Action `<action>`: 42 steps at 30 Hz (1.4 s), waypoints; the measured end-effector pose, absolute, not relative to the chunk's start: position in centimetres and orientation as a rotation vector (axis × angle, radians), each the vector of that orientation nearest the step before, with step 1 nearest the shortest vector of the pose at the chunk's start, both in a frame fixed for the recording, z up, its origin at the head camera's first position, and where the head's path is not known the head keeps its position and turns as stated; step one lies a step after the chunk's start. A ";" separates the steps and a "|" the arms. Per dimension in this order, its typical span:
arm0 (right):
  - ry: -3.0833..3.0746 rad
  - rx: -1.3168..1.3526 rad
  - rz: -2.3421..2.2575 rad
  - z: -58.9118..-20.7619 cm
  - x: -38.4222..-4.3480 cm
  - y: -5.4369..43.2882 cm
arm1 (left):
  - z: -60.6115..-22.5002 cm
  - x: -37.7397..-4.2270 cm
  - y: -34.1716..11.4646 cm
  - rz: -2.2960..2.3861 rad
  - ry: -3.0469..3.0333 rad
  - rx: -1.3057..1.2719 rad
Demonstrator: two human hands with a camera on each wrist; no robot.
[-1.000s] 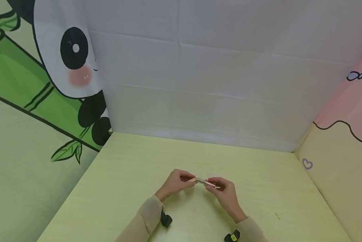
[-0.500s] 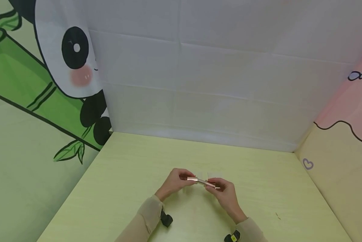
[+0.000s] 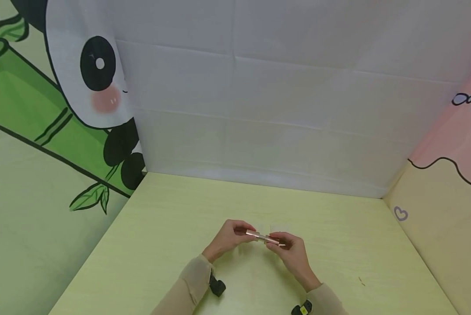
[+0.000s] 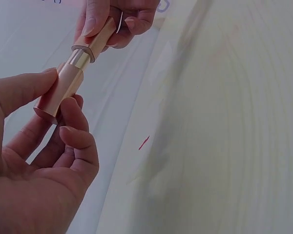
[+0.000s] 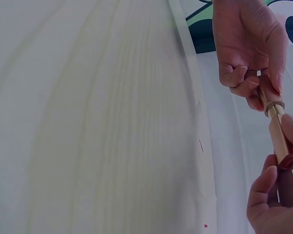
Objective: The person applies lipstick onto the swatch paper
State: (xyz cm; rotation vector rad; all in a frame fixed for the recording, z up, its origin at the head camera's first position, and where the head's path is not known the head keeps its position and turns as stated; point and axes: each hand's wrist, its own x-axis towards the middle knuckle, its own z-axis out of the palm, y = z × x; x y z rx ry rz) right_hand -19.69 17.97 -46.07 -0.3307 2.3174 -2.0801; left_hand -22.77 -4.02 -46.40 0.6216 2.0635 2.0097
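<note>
A rose-gold lipstick tube [image 3: 264, 237] is held level between both hands above the table. My left hand [image 3: 232, 235] pinches its cap [image 4: 63, 87] between thumb and fingers. My right hand [image 3: 292, 251] grips the base [image 5: 279, 139] at the other end; a dark red patch shows on the base's end face in the right wrist view. Between the two parts a short length of shiny metal collar [image 4: 79, 58] is visible, with the cap in line with it. Any lipstick inside is hidden.
On the pale wooden table [image 3: 160, 245], a faint whitish square [image 3: 279, 228] lies just beyond the hands. A short red mark [image 4: 144, 143] shows near there. A small dark squiggle [image 3: 361, 281] is at the right. White sheeting [image 3: 235, 109] and cartoon-printed walls surround the table.
The cap in my left hand has turned from an angle into line with the base, then shifted slightly right toward it. My right hand has barely moved.
</note>
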 end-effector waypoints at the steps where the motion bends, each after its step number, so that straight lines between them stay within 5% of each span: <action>1: 2.320 -0.330 -2.079 -46.1 -19.7 18.0 | -46.4 -22.8 -4.0 2.006 2.067 0.622; 14: 2.328 -0.327 -2.052 -46.2 -19.5 17.8 | -49.9 -24.1 -2.8 2.005 2.078 0.580; 42: 2.434 -0.381 -1.835 -46.8 -19.4 18.0 | -48.8 -23.4 -0.6 1.885 2.234 0.692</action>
